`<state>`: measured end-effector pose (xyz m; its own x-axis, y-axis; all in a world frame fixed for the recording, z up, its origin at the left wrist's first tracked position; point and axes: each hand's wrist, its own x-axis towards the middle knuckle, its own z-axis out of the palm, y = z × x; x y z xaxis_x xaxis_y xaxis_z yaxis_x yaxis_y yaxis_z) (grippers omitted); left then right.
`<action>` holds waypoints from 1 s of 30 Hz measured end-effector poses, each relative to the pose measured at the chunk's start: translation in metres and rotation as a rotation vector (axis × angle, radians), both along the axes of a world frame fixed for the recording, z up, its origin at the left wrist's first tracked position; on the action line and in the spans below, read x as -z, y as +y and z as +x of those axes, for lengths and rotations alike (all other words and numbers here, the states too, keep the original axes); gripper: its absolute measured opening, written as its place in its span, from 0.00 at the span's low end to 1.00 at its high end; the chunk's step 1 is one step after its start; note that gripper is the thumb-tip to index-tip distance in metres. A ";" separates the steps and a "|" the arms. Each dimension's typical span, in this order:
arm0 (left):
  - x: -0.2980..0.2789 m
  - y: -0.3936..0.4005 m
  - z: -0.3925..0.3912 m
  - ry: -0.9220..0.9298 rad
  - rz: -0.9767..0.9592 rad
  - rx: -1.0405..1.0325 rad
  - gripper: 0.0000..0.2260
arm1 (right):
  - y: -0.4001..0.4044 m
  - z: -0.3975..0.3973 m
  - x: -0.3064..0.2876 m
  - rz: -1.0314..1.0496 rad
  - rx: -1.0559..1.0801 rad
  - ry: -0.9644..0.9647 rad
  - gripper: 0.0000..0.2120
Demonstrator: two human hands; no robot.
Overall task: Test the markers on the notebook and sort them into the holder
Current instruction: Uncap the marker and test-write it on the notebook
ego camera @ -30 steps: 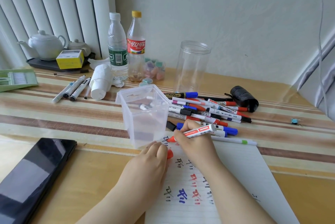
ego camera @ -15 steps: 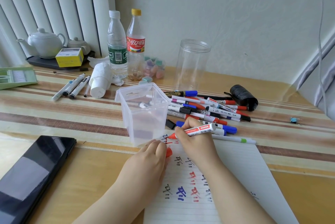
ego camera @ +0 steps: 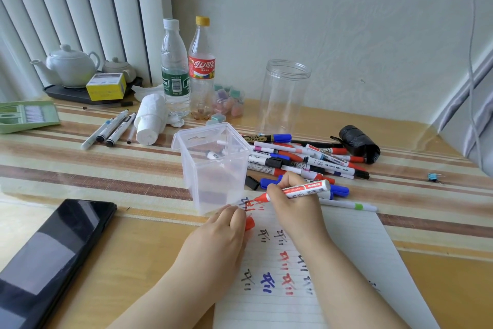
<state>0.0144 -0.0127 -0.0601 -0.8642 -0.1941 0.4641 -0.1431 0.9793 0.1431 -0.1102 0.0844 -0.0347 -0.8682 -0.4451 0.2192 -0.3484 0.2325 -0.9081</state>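
Your right hand point(ego camera: 292, 204) pinches the red marker point(ego camera: 298, 190), its tip down on the top edge of the notebook page point(ego camera: 354, 248) among red strokes, just beside the foot of the clear square holder point(ego camera: 213, 166); your left hand point(ego camera: 218, 243) rests on the page's left edge with its fingers curled round a red cap point(ego camera: 249, 222), only the end of which shows. The holder stands upright at the page's far-left corner, a few white-ended markers inside it, blurred through the plastic; behind and to its right lies the loose pile of markers point(ego camera: 304, 158), with a thin white pen point(ego camera: 349, 205) along the page's top edge; a tall clear jar point(ego camera: 285, 96) stands open behind the pile, a black roll point(ego camera: 360, 143) at its right end. You work on a wooden desk point(ego camera: 133, 248) under a striped runner point(ego camera: 80, 168), against a pale wall with vertical blinds point(ego camera: 80, 8) at left; two bottles point(ego camera: 186, 67), a white teapot point(ego camera: 69, 66) on a dark tray, a yellow box point(ego camera: 106, 86), four pens point(ego camera: 112, 128) and a white paper roll point(ego camera: 150, 120) sit farther back; a dark phone point(ego camera: 50, 256) lies near left, cut by the frame; the green tray point(ego camera: 26, 115) is cut off at the left edge; the small blue thing point(ego camera: 433, 177) at far right is too small to name; the page's near end runs out of view.
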 end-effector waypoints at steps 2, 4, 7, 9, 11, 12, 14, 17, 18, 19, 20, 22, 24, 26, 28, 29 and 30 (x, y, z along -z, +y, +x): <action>-0.001 -0.001 0.002 -0.006 0.040 0.020 0.07 | 0.002 0.000 -0.006 -0.062 0.017 -0.075 0.15; -0.002 -0.004 0.004 -0.023 0.063 0.011 0.07 | 0.003 0.001 -0.015 -0.096 0.031 -0.121 0.17; -0.010 -0.005 0.009 -0.056 0.205 0.027 0.05 | 0.006 0.002 -0.032 -0.111 0.021 -0.175 0.17; -0.020 -0.004 0.009 -0.033 0.327 0.049 0.06 | 0.011 0.004 -0.043 -0.117 0.007 -0.201 0.17; -0.028 -0.004 0.011 0.025 0.428 0.078 0.07 | 0.018 0.007 -0.050 -0.130 -0.033 -0.200 0.18; -0.032 -0.005 0.011 0.040 0.476 0.094 0.06 | 0.023 0.010 -0.053 -0.131 -0.054 -0.186 0.18; -0.041 -0.006 0.011 0.026 0.571 0.118 0.03 | 0.032 0.015 -0.057 -0.133 -0.086 -0.154 0.19; -0.053 -0.003 0.012 -0.023 0.687 0.143 0.08 | 0.044 0.021 -0.061 -0.151 -0.127 -0.140 0.20; -0.056 -0.001 0.012 -0.030 0.703 0.151 0.08 | 0.047 0.023 -0.061 -0.153 -0.138 -0.135 0.20; -0.058 0.002 0.013 -0.038 0.718 0.159 0.07 | 0.049 0.025 -0.062 -0.151 -0.149 -0.130 0.20; -0.059 0.004 0.014 -0.041 0.740 0.171 0.07 | 0.051 0.026 -0.063 -0.148 -0.159 -0.126 0.20; -0.061 0.010 0.016 -0.044 0.781 0.197 0.05 | 0.053 0.029 -0.065 -0.144 -0.173 -0.117 0.19; -0.063 0.015 0.017 -0.039 0.797 0.220 0.04 | 0.055 0.032 -0.065 -0.145 -0.181 -0.105 0.18; -0.065 0.021 0.019 -0.037 0.797 0.244 0.03 | 0.056 0.034 -0.064 -0.148 -0.198 -0.095 0.18; -0.068 0.025 0.020 -0.042 0.794 0.266 0.03 | 0.056 0.037 -0.061 -0.142 -0.220 -0.102 0.19; -0.069 0.028 0.020 -0.044 0.788 0.279 0.03 | 0.056 0.038 -0.059 -0.135 -0.225 -0.108 0.19; -0.070 0.031 0.020 -0.047 0.780 0.288 0.03 | 0.057 0.040 -0.057 -0.129 -0.225 -0.117 0.19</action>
<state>0.0347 0.0180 0.0104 -0.9443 -0.2134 0.2506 0.0753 0.6010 0.7957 -0.0704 0.1409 0.0224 -0.7732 -0.6049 0.1905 -0.2693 0.0412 -0.9622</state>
